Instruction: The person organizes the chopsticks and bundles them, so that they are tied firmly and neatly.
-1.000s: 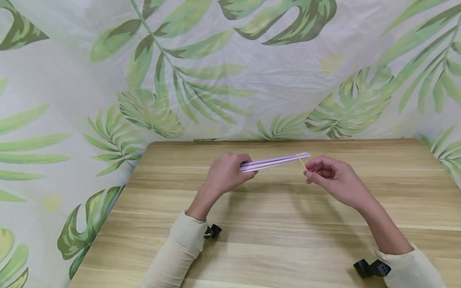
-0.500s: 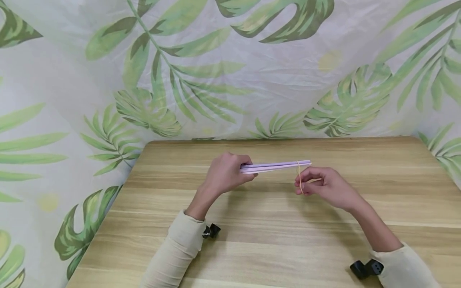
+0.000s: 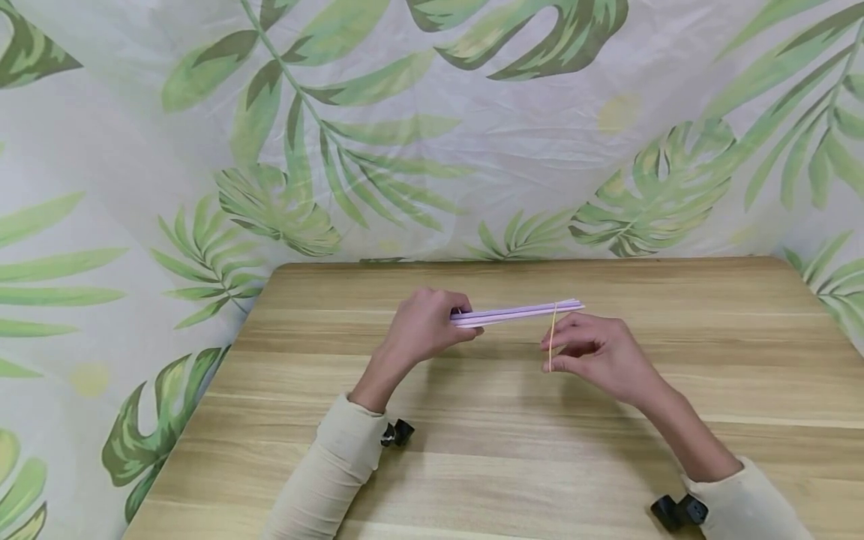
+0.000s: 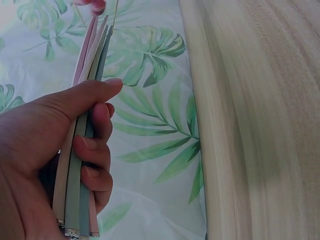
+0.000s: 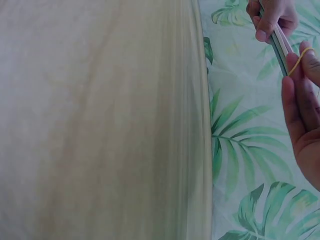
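My left hand (image 3: 425,324) grips a bundle of long thin sticks (image 3: 513,311) near one end. In the left wrist view the sticks (image 4: 75,180) look flat, in pink, beige and grey-green; their exact kind is unclear. The thumb lies across them while the other fingers curl behind. The bundle points right, held above the table. Around its far end loops a yellow rubber band (image 3: 553,337), pulled down taut by my right hand (image 3: 607,356). Thumb and fingers hold the band slightly spread; in the right wrist view the band (image 5: 300,62) runs from the sticks over the thumb.
A wood-grain table (image 3: 472,465) lies under both hands. Behind it hangs a leaf-patterned cloth (image 3: 405,150). Black wrist devices sit at the left sleeve (image 3: 398,433) and the right sleeve (image 3: 678,512).
My right hand has moved down and a little left, drawing the rubber band from a short slanted stretch into a longer upright loop. The sticks' far end has dipped; my left hand keeps its grip.
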A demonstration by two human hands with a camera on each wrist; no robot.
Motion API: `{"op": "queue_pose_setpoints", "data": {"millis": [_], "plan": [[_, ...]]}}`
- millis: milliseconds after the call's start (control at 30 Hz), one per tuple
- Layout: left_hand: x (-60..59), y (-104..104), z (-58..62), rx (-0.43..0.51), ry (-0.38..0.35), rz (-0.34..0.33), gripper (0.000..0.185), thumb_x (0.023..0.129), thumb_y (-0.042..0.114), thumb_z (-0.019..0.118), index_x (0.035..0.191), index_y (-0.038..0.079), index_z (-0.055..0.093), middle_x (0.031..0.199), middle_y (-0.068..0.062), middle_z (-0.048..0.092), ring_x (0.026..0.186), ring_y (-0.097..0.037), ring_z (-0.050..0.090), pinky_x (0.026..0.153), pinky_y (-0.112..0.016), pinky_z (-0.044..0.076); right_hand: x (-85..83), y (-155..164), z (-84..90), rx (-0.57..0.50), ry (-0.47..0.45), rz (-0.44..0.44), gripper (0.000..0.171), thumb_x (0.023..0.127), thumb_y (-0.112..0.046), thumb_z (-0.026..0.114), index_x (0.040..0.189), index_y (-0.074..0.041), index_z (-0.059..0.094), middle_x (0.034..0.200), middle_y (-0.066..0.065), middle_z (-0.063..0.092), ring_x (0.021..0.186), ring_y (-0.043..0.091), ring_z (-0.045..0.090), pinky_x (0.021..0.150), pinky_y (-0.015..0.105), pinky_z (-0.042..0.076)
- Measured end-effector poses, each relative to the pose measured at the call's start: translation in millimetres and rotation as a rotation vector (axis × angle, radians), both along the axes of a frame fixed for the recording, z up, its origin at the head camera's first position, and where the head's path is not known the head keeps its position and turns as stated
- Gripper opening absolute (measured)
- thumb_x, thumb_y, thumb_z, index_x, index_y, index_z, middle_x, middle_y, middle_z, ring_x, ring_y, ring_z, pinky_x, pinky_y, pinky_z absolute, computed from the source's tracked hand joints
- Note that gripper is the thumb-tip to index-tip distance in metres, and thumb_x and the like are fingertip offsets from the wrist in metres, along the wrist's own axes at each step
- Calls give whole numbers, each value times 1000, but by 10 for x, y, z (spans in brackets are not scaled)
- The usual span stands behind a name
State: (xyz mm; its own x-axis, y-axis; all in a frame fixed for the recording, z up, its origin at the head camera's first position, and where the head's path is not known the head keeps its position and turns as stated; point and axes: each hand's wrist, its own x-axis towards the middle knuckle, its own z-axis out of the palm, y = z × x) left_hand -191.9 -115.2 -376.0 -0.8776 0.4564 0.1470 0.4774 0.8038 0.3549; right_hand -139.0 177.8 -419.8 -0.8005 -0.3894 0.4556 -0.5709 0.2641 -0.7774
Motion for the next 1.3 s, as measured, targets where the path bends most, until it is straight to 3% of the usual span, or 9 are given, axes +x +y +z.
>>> {"op": "queue_pose_setpoints", "data": {"millis": [133, 233, 400, 533, 667, 833, 967, 1133, 1300], "plan": [[-1, 0, 0, 15, -56, 9, 19, 87, 34, 90, 84, 20, 77, 68, 10, 66, 57, -8, 50, 53, -25, 37, 25, -56, 3, -40, 132, 53, 43, 71, 12, 91, 110, -3, 84, 102, 3, 75, 73, 3, 72, 59, 19, 54], [-8, -4, -2, 25, -68, 9, 19, 88, 34, 90, 85, 20, 77, 68, 9, 66, 57, -8, 49, 53, -25, 36, 43, -82, 17, -35, 163, 62, 59, 70, 13, 92, 126, 0, 78, 106, 2, 74, 73, 2, 75, 59, 19, 56], [-14, -10, 0, 75, -52, 20, 23, 89, 34, 88, 81, 19, 73, 67, 9, 61, 58, -7, 47, 54, -25, 35, 90, -97, 53, -23, -2, -58, 106, 72, 5, 95, 163, -19, 47, 112, 5, 73, 69, 4, 77, 62, 22, 59], [-3, 4, -1, 120, -21, 49, 24, 90, 34, 87, 78, 19, 72, 63, 9, 55, 57, -7, 42, 53, -25, 32, 135, -121, 89, -42, -145, -157, 124, 75, -3, 96, 171, -36, 24, 116, 11, 74, 67, 7, 77, 61, 24, 60], [11, 41, -3, 128, 38, 71, 20, 90, 35, 87, 82, 18, 78, 63, 9, 60, 56, -7, 43, 52, -24, 33, 166, -159, 126, -82, -195, -214, 121, 78, -8, 96, 170, -38, 23, 115, 2, 76, 70, 9, 78, 64, 24, 60], [27, 77, -1, 142, 77, 112, 20, 88, 34, 89, 86, 17, 80, 66, 6, 65, 57, -9, 47, 52, -25, 36, 201, -193, 149, -142, -225, -275, 114, 78, -7, 95, 170, -27, 31, 108, -20, 74, 72, 7, 79, 65, 22, 60], [32, 84, -1, 163, 96, 132, 19, 87, 33, 90, 86, 17, 80, 66, 6, 65, 56, -9, 47, 51, -26, 36, 203, -223, 153, -257, -375, -226, 103, 82, -3, 91, 168, -13, 35, 108, -14, 75, 74, 13, 81, 71, 33, 65], [19, 58, -7, 145, 179, 51, 17, 86, 31, 91, 88, 17, 81, 70, 5, 71, 56, -8, 50, 50, -25, 37, 147, -207, 146, -338, -554, -137, 77, 93, -3, 82, 159, 0, 43, 110, -6, 76, 79, 17, 81, 74, 42, 66], [-10, -9, -10, 135, 281, -41, 16, 84, 25, 92, 91, 16, 81, 73, 4, 75, 56, -8, 53, 52, -26, 39, 85, -49, 182, -569, -512, -85, 37, 101, 3, 68, 137, -2, 61, 101, 0, 77, 69, 12, 75, 69, 36, 66]]}}
